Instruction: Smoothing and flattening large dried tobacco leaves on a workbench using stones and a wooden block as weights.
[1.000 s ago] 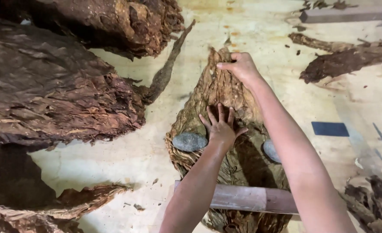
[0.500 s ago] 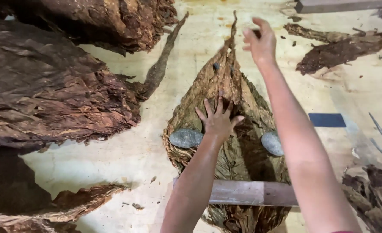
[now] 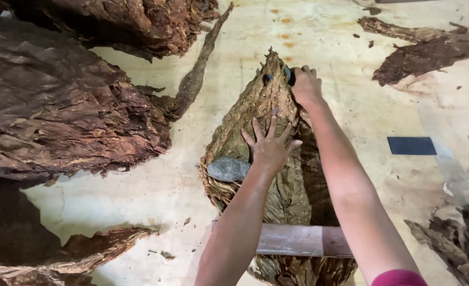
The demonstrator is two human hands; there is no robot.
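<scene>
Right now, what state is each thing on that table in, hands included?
Leaf stack: spread flat, weighted.
Grey stone: resting on the stack's left edge.
Wooden bar: lying across the stack's near end.
Left hand: fingers spread, pressing flat on the stack.
Right hand: closed on a dark object at the stack's tip.
Big leaf pile: heaped, crumpled.
Dark card: lying flat.

Both arms reach forward, bare forearms roughly parallel. Left hand (image 3: pixel 269 148) lies flat, palm down, fingers (image 3: pixel 255 128) spread wide, wrist straight. Right hand (image 3: pixel 306 85) is extended further out, knuckles up, fingers curled closed in a grip. Magenta sleeve edge shows at the right upper arm.
</scene>
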